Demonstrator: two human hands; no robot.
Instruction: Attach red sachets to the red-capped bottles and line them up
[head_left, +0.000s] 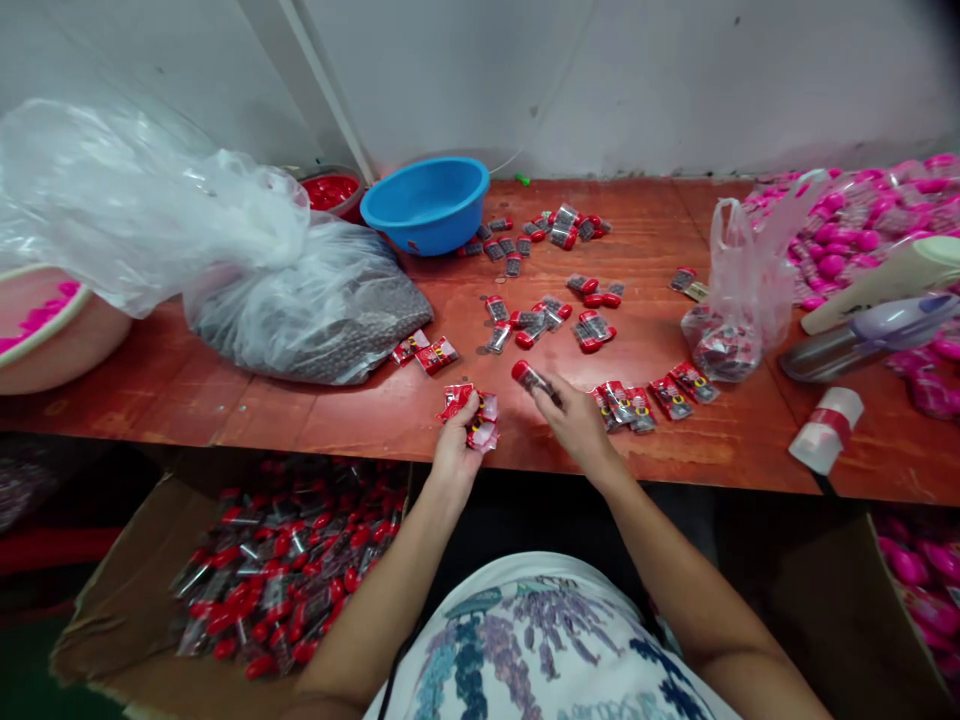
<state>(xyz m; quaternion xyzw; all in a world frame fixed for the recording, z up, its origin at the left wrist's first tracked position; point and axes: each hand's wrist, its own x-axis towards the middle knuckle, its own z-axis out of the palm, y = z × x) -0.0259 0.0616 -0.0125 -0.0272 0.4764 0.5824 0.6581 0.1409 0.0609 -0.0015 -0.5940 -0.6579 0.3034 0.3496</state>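
Observation:
My left hand (459, 438) is closed around several small red printed packets (484, 425) near the table's front edge. Between the fingers of my right hand (576, 425) is a small clear tube with a red cap (531, 378) and dark contents, its cap pointing up and left. Just right of that hand lies a row of red packets (641, 408). Two more red packets (436, 355) rest beyond my left hand. Loose red-capped tubes (551, 312) are scattered over the middle of the table.
A blue basin (426, 205) stands at the back, beside a large clear bag (322, 310) of dark pieces. On the right are a knotted plastic bag (739, 300), a bottle (862, 335) and pink items (847, 240). Below the table, an open carton (142, 580) holds many red-capped tubes.

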